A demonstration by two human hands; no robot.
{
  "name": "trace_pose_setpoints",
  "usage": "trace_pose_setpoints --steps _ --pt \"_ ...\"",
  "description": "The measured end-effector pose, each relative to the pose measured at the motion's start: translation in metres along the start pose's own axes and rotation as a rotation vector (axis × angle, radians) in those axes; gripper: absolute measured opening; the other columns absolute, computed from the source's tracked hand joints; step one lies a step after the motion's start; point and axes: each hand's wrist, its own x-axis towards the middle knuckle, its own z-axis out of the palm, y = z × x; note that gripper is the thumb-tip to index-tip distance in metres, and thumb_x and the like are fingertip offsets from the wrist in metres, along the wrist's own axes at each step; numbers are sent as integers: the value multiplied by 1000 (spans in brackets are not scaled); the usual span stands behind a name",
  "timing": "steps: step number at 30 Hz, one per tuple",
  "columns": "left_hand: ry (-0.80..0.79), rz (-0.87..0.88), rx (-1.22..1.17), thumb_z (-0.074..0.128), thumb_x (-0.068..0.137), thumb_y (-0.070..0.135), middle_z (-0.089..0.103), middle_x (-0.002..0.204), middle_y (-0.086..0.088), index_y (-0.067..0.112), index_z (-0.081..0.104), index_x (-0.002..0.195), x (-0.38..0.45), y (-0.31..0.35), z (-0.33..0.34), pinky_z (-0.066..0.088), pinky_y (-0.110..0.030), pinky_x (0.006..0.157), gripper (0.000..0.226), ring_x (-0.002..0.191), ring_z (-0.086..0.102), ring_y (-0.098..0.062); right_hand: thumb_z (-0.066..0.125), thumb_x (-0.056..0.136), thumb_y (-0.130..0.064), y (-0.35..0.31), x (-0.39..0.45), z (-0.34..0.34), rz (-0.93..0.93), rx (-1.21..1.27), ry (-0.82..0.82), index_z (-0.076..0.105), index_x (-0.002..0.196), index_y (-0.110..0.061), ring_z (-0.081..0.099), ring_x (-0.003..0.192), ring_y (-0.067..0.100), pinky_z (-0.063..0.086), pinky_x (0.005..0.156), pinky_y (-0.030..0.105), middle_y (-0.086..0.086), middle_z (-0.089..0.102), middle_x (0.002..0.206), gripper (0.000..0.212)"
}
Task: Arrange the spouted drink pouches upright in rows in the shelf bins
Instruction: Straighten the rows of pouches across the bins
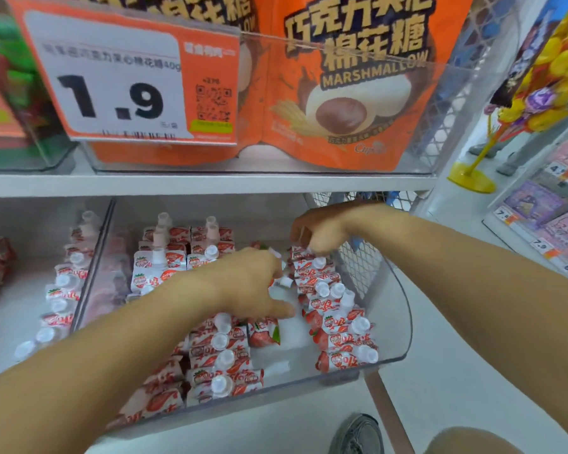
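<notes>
A clear plastic shelf bin (404, 309) holds several red-and-white strawberry drink pouches with white spout caps (225, 381), standing in rows front to back. My left hand (253, 283) reaches into the middle of the bin, fingers curled around a pouch (284, 281) whose cap shows by my fingertips. My right hand (318, 231) is at the far end of the right-hand row (338, 316), fingers pinched on the top of a pouch there. A bare gap of bin floor (289, 332) lies between the middle and right rows, with one pouch (264, 332) tilted beside it.
A second bin (59, 290) to the left holds more pouches in a row. The shelf above (210, 183) carries orange marshmallow bags (351, 80) and a 1.9 price tag (118, 83). Wire mesh (358, 260) closes the right side. My shoe (358, 434) shows below.
</notes>
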Motion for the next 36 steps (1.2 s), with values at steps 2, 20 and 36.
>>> trace_pose_setpoints --steps 2,20,36 --pt "-21 8 43 70 75 60 60 110 -1 18 61 111 -13 -2 4 50 -33 86 56 102 56 -20 56 85 -10 -5 4 2 25 53 -48 64 92 3 54 74 35 35 58 27 20 59 91 17" --pt "192 114 -49 77 70 50 59 83 -1 17 63 84 -25 -23 25 53 -41 66 38 76 58 -20 75 77 -61 -1 27 16 -119 215 118 53 138 -17 60 118 20 49 102 36 -3 63 131 78" --pt "206 129 -80 75 73 52 58 96 3 24 64 99 -27 -28 28 53 -37 75 39 86 57 -17 58 93 -44 3 42 28 4 758 237 66 98 -7 63 77 28 44 64 33 7 67 92 38"
